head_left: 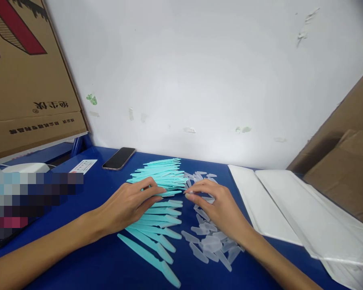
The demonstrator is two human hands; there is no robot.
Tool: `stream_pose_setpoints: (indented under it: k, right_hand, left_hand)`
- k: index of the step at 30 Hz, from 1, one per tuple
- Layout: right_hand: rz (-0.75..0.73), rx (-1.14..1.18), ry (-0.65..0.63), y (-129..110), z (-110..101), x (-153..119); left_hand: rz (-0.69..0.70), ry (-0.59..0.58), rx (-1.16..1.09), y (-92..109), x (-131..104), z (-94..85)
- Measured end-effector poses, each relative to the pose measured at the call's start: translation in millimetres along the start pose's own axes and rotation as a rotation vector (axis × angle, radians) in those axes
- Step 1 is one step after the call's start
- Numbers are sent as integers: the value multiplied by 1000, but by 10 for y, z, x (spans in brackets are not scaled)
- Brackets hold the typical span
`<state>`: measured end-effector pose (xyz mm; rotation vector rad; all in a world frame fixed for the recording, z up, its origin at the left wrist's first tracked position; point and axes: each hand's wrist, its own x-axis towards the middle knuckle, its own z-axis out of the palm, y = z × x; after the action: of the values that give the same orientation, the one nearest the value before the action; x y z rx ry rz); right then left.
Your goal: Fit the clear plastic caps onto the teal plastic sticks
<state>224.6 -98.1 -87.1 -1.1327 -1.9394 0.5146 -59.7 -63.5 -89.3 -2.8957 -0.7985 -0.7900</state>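
Observation:
My left hand pinches a turquoise eyebrow razor between thumb and fingers, its blade end pointing right. Just across a small gap, my right hand has thumb and forefinger closed on a small translucent blade cap, mostly hidden by the fingertips. Behind the left hand lies a dense pile of turquoise razors. Several more razors with capped ends are fanned out in front of it. Loose translucent caps lie scattered beneath and in front of my right hand.
On the blue table, a phone and a printed card lie at the back left. White flat packets are stacked at the right. Cardboard boxes stand at left and right, with a white wall behind.

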Motion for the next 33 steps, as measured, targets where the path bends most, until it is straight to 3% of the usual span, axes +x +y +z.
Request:
stream_pose_setpoints:
  k: [4,9,17,24,28,33]
  right_hand:
    - [125,197,38,-24,6,7]
    - [191,431,-20,-51,4,5]
    - [245,513,-118,-78,33,-19]
    - [253,432,-174,-94,84,-37]
    - [176,239,-144,-85,98,-38]
    - [-78,61,-137,-78,117,-77]
  left_hand:
    - [-5,16,-14,29,17,-8]
    - [-4,33,-18,56,27,-17]
    - [31,25,6,55,5,2]
    - [46,39,-12,76,8,27]
    - [76,81,-34,51,-16,42]
    - [132,139,-37,77,-52,45]
